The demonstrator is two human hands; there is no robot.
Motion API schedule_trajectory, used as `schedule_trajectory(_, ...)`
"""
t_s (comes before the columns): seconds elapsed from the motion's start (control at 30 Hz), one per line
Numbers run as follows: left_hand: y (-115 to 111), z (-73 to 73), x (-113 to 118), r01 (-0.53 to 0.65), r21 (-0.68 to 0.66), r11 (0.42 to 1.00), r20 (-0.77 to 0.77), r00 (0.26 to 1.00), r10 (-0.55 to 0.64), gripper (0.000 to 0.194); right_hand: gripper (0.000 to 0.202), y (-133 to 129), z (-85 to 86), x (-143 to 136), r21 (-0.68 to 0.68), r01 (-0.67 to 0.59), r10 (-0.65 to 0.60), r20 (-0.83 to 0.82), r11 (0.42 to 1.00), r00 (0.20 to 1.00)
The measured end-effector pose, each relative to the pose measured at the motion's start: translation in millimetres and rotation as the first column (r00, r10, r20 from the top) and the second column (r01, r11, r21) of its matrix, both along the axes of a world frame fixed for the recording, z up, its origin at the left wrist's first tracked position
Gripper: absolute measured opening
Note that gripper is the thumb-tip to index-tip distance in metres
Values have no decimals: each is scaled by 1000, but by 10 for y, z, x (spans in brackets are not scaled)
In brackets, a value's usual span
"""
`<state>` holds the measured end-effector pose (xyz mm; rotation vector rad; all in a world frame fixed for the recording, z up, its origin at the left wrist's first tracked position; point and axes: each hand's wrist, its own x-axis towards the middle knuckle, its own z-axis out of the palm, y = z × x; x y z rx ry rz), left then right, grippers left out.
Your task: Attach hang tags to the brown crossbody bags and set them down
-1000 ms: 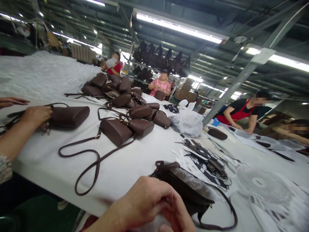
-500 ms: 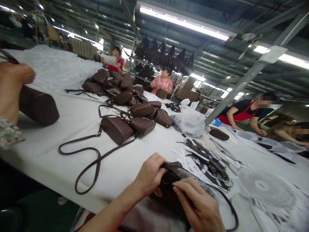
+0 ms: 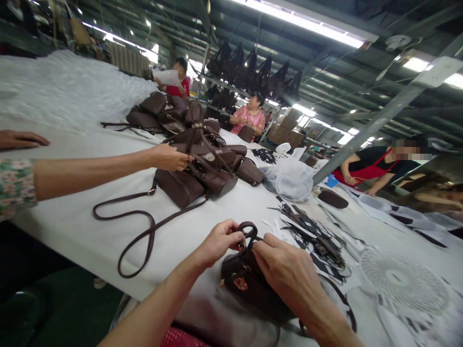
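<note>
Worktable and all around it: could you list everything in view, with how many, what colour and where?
Table: one, white, centre
Handbag at the hands: one, dark brown, near edge
Piled bags: many, brown, mid-table
Plastic wrapping: heap, whitish, far left
Plastic bag: one, clear, right of pile
Strips: many, black and white, right
Fan: one, white, right
Hanging bags: several, dark, background
Boxes: several, brown, background
Pole: one, grey, right
Co-workers: at least five, mixed clothing, around
Left hand, right hand: bare, at the handbag's top
</note>
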<state>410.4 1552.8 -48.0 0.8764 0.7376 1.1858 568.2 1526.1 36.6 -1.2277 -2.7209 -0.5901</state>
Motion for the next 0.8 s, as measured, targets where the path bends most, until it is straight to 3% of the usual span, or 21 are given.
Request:
schedule_trajectory(0.23,-5,-3,15,-26,-23,999,44,999,27,23,28,36,-10,-126,10,18,-19,78,1000,997)
schedule_trajectory(0.5,-6,-26,-10,-20,1,1000,82,996,20,22,21,123,24,-318,-163,133,-87,264,978,961)
schedule_trajectory(0.63,-103,-110,-18,44,89,995,91,994,-53,42,20,155,47,-308,-172,144,-85,310,974,947)
schedule_trajectory(0.8,-151,-252,83,-98,103,990,43,995,94,32,18,133,53,-289,-183,175,-109,322,967,940)
